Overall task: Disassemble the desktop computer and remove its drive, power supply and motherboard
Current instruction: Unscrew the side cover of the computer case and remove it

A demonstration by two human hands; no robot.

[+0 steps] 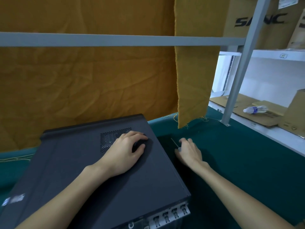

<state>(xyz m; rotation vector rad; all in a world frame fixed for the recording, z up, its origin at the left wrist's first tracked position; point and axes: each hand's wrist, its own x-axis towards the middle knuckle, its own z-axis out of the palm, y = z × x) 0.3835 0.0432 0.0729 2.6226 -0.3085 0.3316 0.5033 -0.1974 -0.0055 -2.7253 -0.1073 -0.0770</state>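
Left grip [127, 151] curls round a small dark object atop the computer case [92, 179]; right grip [189, 151], loosely spread, rests beside it

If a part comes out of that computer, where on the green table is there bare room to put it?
The widest bare patch of green table lies right of the right hand, up to the white shelf edge. A narrower strip runs behind the computer case, under the yellow cloth. Between case and right hand it is tight.
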